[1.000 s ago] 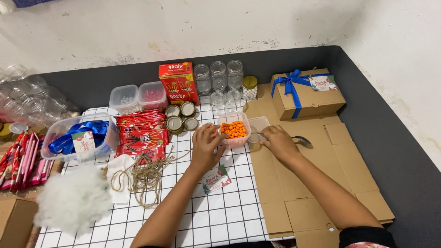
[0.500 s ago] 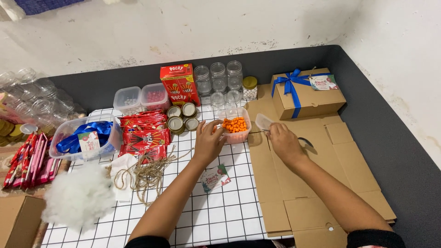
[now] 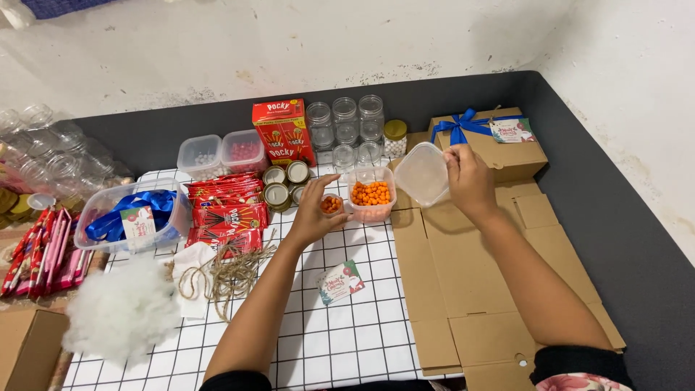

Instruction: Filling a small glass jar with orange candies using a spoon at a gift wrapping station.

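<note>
The left hand (image 3: 313, 214) was curled around a small glass jar (image 3: 331, 205) with orange balls inside, its fingers wrapped close about the jar. The jar sat just to the left of the clear tub of orange balls (image 3: 371, 193), almost touching it. The right hand (image 3: 469, 179) held a clear plastic lid (image 3: 421, 174) up in the air, just to the right of the tub, pinching the lid's edge between thumb and fingers. The lid was tilted on its side. Behind the tub stood a row of empty glass jars (image 3: 346, 128) and a red snack box (image 3: 283, 132). To the right of the tub lay flat brown cardboard (image 3: 463, 289), and behind that sat a brown gift box with a blue ribbon (image 3: 491, 141). To the left of the tub were round gold lids (image 3: 284, 182), red snack packs (image 3: 226, 210) and some brown string (image 3: 224, 271). A little card (image 3: 341, 282) lay in front of the tub on the white checked cloth (image 3: 340, 340).
</note>
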